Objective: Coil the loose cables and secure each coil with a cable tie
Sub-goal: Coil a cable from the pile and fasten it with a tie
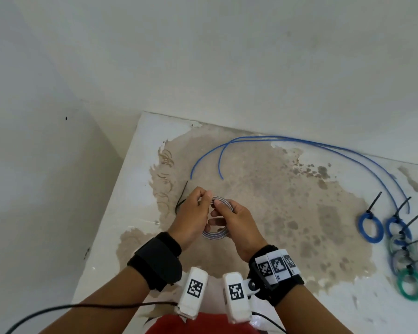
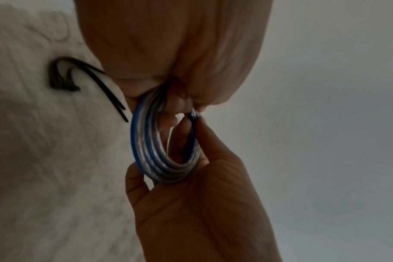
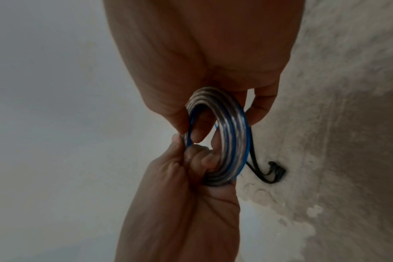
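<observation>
Both hands, left (image 1: pixel 191 213) and right (image 1: pixel 237 222), pinch a wound, untied coil (image 1: pixel 215 233) above the desk (image 1: pixel 299 189). Tied coils (image 1: pixel 369 227) lie at right; spare ties (image 1: pixel 182 196) and two blue cables (image 1: pixel 299 141) remain.

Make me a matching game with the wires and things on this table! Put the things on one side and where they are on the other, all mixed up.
Things:
1. silver and blue coil
2. green coil
3. loose blue cable
4. spare black ties

Places:
A. lying uncoiled along the back of the table
B. held up between the left hand and right hand
C. on the table just left of the hands
D. nearest end of the row of tied coils on the right

Pairs: 1-B, 2-D, 3-A, 4-C
</observation>
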Demonstrator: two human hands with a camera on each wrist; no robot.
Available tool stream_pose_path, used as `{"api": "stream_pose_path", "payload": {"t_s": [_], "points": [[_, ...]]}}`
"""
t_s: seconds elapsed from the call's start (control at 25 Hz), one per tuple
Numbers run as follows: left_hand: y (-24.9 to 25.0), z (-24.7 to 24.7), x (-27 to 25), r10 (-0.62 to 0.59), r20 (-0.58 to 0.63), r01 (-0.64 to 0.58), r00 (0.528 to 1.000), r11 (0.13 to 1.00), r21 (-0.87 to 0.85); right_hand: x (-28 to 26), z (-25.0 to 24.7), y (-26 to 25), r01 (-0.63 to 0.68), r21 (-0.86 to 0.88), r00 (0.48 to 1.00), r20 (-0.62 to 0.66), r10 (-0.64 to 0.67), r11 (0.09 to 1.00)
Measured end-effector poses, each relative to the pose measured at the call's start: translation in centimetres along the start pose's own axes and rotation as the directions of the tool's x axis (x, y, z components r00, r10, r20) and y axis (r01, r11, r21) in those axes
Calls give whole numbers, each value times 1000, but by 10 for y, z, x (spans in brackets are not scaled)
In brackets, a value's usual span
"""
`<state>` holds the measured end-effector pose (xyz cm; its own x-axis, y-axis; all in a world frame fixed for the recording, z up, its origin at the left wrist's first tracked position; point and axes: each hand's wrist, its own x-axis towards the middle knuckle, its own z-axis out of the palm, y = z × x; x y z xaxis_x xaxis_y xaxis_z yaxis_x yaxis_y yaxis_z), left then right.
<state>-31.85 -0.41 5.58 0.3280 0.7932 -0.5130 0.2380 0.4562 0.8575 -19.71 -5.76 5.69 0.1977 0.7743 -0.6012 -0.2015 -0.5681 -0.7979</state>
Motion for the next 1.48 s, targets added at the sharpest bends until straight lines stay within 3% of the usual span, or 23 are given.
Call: {"api": "stream_pose_path", "payload": {"t_s": [0.12,0.16,0.2,0.28,0.36,0.44,0.6,0.8,0.92,1.04,1.12,1.36,1.48], "points": [[-21,-29,6,-39,-32,39,999,999,-5,22,13,10,-86,-180,995,38,94,980],[-28,-38,8,-58,-42,58,997,998,-19,35,12,16,-49,-270,999,-6,49,962],[-35,-47,10,-84,-54,82,995,996,-35,52,10,23,23,-410,997,-61,-52,912],[-46,-62,14,-119,-62,116,991,991,-61,85,3,35,123,-712,969,-65,-239,692],[-51,-70,16,-143,-51,138,988,987,-87,109,-1,44,153,-843,964,12,-266,515],[-52,-75,18,-156,-40,150,987,982,-118,125,-1,49,144,-867,965,17,-260,477],[-53,-81,15,-183,-53,170,982,967,-192,129,-8,54,160,-858,957,13,-291,488],[-46,-72,14,-190,-50,174,980,957,-231,98,-28,52,163,-790,950,-38,-311,591],[-37,-52,14,-173,-36,162,984,965,-205,70,-46,53,144,-674,944,-126,-305,724],[-30,-29,16,-142,-3,140,990,975,-174,36,-64,41,144,-448,937,-226,-268,882],[-25,-7,15,-114,16,115,993,983,-141,5,-81,25,179,-319,939,-229,-258,931],[-1,73,10,-24,33,26,999,998,-63,-76,-136,-18,433,-242,864,-161,-476,868],[13,126,0,-1,23,2,1000,998,-60,-100,-175,-26,469,-189,867,-85,-491,862]]}}
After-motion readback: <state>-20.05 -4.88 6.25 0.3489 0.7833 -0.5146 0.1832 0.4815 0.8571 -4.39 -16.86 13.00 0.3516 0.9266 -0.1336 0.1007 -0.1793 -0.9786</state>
